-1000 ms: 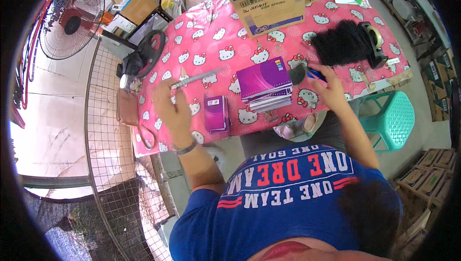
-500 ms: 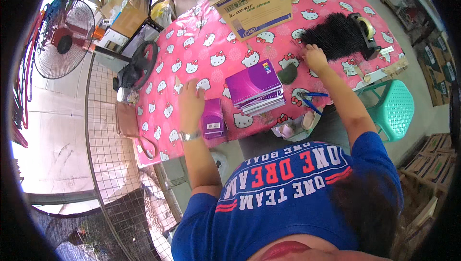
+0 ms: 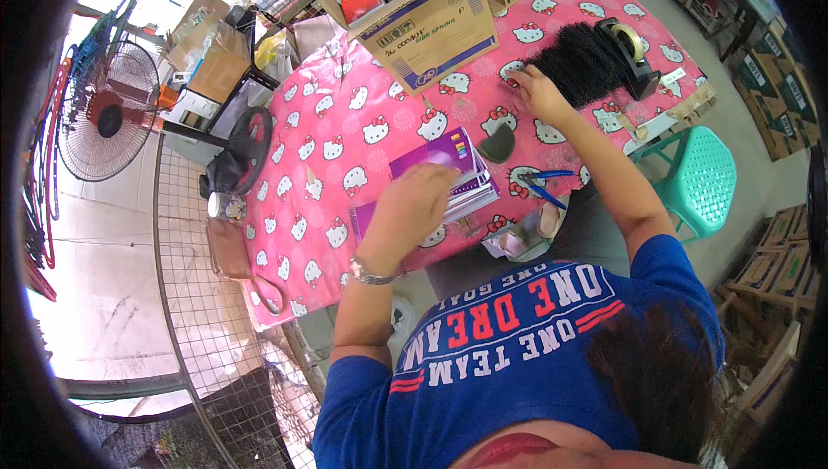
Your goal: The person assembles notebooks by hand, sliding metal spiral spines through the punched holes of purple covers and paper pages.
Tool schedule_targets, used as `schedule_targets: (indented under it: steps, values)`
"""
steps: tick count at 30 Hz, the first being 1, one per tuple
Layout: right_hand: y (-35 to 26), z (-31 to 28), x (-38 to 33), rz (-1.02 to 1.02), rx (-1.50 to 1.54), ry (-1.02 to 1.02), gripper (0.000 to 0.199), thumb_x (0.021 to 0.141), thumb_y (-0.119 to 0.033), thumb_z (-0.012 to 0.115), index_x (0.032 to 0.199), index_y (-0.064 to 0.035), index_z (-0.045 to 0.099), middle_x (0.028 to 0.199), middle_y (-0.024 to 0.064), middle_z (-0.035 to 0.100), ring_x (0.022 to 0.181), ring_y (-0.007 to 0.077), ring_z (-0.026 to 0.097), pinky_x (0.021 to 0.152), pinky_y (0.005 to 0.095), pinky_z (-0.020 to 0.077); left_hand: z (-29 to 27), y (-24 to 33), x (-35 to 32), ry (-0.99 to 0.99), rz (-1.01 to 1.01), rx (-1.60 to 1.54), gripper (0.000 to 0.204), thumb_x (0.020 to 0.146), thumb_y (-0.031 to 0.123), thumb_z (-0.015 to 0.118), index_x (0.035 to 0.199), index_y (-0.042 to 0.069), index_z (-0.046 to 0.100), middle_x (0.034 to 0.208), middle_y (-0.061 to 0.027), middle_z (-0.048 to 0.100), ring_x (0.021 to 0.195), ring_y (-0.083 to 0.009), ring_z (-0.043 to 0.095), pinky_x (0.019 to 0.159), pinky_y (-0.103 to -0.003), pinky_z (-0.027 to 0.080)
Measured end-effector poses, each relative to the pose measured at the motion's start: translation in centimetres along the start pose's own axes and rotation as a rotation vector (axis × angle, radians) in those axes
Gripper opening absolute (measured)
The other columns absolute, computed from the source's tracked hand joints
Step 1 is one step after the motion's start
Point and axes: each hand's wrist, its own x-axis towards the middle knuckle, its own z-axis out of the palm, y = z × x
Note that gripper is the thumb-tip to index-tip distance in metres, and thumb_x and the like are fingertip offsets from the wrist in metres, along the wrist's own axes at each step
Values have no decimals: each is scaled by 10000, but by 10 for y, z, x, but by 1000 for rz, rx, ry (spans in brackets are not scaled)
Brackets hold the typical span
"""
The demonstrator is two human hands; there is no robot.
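Note:
My left hand, with a metal watch on its wrist, is above the stack of purple notebooks. Its fingers are smeared by motion and cover part of the top cover. A second, lower purple pile is mostly hidden behind this hand. My right hand is at the left edge of a heap of black, coil-like binding strands. Its fingers are bent together; whatever is between them is too small to make out. Between the hands lies a dark green, rounded flat piece. Blue-handled pliers rest near the front edge.
An open cardboard box with colourful booklets stands at the back. A black tape dispenser sits beyond the strands. A green stool is at the right, a fan at the left. A brown pouch hangs by the left edge.
My left hand has moved right, from above the lower pile to over the notebook stack. My right hand remains by the black strands, its fingers now just off their left edge. The view has shifted slightly.

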Motion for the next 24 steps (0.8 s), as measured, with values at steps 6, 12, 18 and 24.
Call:
schedule_targets:
  steps: [6, 12, 18, 24]
  values:
    - [-132, -86, 15, -209, 614, -146, 256, 873, -166, 650, 1112, -83, 690, 854, 121, 657, 849, 291, 614, 765, 387, 492, -2, -8, 23, 160, -121, -17, 180, 828, 49, 578, 1006, 35, 603, 947, -131, 628, 904, -311, 597, 832, -418, 451]
    - [-159, -88, 6, -322, 437, -62, 207, 832, -159, 684, 1036, -125, 699, 934, 71, 657, 904, 289, 602, 803, 420, 478, 11, -3, 22, 261, -159, -14, 177, 829, 84, 622, 995, 39, 581, 912, -123, 622, 887, -304, 580, 850, -411, 395]
    - [-168, -98, 1, -149, 612, -168, 195, 854, -153, 670, 1034, -81, 690, 931, 100, 645, 914, 303, 611, 801, 416, 492, 12, 1, 19, 280, -171, 0, 170, 842, 104, 633, 995, 46, 587, 906, -115, 626, 875, -298, 577, 838, -405, 393]
    - [-177, -112, 5, 0, 561, -422, 281, 885, -122, 625, 1155, -45, 611, 948, 137, 632, 963, 353, 606, 808, 440, 491, 15, 5, 18, 345, -168, 22, 213, 855, 117, 636, 1052, 42, 609, 965, -124, 649, 945, -286, 593, 866, -375, 383]
